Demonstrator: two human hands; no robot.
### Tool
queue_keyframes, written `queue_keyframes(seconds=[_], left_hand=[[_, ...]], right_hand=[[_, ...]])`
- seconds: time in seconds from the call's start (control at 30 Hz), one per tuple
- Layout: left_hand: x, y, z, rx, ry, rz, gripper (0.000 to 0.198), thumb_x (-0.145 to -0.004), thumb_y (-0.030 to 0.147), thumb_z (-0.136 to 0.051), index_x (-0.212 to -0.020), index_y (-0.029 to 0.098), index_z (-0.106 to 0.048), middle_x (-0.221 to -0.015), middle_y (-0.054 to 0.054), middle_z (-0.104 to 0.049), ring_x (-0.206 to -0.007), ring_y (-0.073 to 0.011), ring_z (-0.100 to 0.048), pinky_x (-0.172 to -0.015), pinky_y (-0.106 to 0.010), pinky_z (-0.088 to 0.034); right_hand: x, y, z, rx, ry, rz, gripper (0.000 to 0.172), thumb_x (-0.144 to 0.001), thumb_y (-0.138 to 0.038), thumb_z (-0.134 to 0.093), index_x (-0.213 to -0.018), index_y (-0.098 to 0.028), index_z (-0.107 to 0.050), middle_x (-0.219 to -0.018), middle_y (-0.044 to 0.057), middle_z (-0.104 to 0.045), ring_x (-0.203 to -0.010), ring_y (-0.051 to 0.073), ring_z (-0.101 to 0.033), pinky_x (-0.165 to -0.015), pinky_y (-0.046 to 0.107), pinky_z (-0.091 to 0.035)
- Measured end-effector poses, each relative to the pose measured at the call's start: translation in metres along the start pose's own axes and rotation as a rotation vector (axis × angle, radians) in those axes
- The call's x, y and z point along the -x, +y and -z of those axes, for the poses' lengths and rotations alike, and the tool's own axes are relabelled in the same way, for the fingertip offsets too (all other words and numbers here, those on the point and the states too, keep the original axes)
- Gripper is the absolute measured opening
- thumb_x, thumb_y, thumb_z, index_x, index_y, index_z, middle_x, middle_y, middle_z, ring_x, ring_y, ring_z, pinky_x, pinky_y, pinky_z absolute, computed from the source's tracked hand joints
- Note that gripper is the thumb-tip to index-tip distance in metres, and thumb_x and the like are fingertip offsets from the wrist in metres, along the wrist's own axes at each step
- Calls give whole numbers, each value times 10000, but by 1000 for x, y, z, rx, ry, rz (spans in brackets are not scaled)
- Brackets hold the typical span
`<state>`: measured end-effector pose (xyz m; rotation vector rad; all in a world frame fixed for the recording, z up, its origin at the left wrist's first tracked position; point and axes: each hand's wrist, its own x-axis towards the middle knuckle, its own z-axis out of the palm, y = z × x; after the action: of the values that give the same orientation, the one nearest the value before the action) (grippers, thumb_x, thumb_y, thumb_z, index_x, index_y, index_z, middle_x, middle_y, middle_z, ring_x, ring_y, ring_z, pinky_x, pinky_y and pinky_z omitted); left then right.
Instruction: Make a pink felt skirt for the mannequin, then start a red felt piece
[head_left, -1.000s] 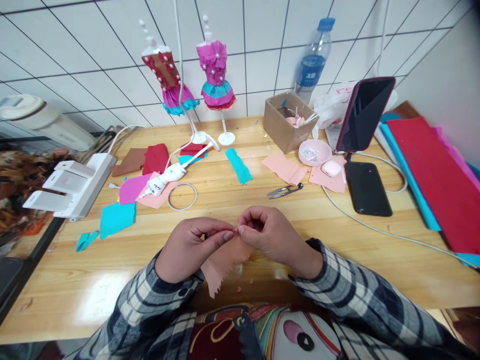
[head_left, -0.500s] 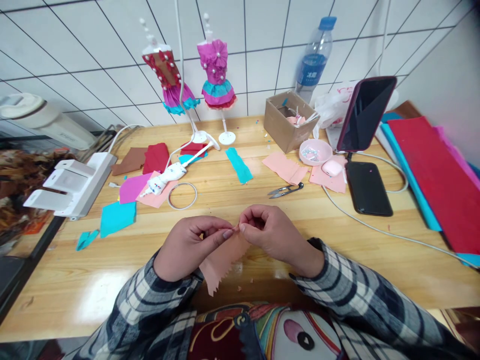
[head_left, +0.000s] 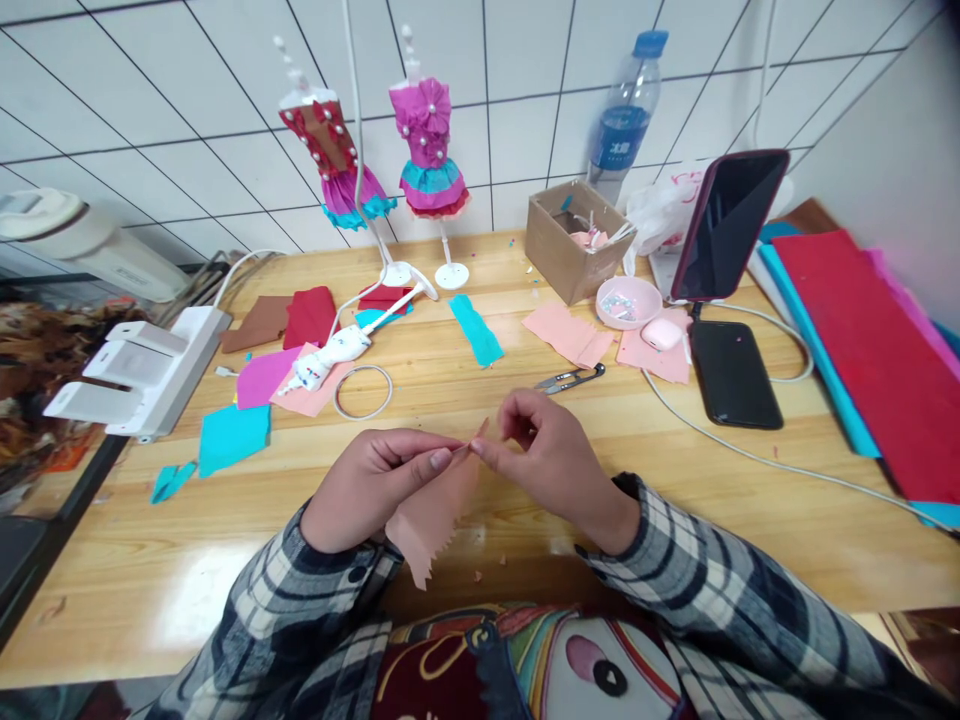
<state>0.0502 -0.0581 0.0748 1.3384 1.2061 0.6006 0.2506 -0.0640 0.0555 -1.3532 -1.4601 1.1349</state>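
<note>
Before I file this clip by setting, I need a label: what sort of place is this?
Probably a small craft workspace, though whether in a home or a shop I can't tell. Two miniature dress forms wear ruffled outfits, and cut coloured pieces and snips lie on the wooden table.

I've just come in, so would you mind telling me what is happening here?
The person's left hand pinches the far edge of a jagged peach sheet, and the right hand touches that edge with its thumb. The rest of the sheet spreads toward the person. Snips lie beyond the right hand, and two small dressed mannequins stand at the back.
</note>
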Motion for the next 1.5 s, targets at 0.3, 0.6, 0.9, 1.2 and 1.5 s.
queue_keyframes(seconds=[0.3, 0.6, 0.9, 1.2, 1.5], left_hand=[[2, 1, 7, 147, -81, 61, 202, -755, 422, -755, -899, 286, -795, -886, -25, -787, -717, -127, -686, -615, -183, -511], [-1, -3, 4, -134, 39, -52, 253, -792, 406, -707, -919, 195, -766, -870, -52, -772, -797, -185, -689, -725, -264, -543], [-3, -10, 1, -292, 57, -99, 308, -829, 438, -645, -970, 182, -739, -804, -50, -730, -707, -166, -632, -603, -243, -486], [-8, -13, 3, -264, 79, -106, 368, -814, 506, -616, -770, 145, -672, -659, -15, -619, -601, -120, -499, -549, -222, -393], [-12, -19, -2, -308, 63, -103, 406, -810, 551, -618, -813, 149, -676, -639, -9, -584, -611, -137, -498, -564, -248, -371]], right_hand=[[-18, 13, 19, -494, -280, -142, 454, -771, -410, -704, -1159, -219, -567, -1214, 86, -617, -1135, 195, -548, -908, 338, -455], [-6, 10, -6, -718, -337, -375, 610, -590, -321, -881, -1089, -209, -547, -829, -20, -686, -786, 128, -633, -760, 272, -483], [-5, 16, -12, -664, -179, -353, 551, -567, -227, -871, -1037, -211, -585, -772, -33, -697, -638, 95, -604, -661, 243, -470], [-14, 15, 9, -706, -334, -373, 410, -693, -299, -808, -1066, -207, -664, -830, -13, -716, -800, 112, -662, -788, 254, -482], [-12, 17, -5, -659, -228, -380, 454, -590, -281, -860, -966, -186, -625, -624, -63, -662, -624, 107, -625, -674, 253, -481]])
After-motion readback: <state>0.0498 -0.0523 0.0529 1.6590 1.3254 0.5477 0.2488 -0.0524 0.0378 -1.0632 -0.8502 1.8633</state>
